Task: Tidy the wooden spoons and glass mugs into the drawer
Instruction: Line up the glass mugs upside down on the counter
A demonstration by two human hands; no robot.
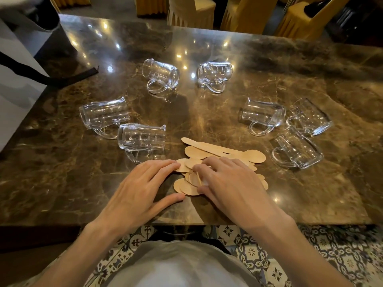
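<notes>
Several flat wooden spoons lie in a loose pile near the front middle of the brown marble table. My left hand lies flat, its straight fingertips touching the pile's left edge. My right hand covers the pile's right part, and its thumb and curled fingers pinch a spoon turned on edge. Several clear glass mugs lie on their sides around the pile: one just left of it, one farther left, two at the back, and three on the right.
A white bag with a black strap stands at the table's left edge. Chairs in yellow covers line the far side. Patterned floor tiles show below the table's front edge, where a small curved handle is faintly visible.
</notes>
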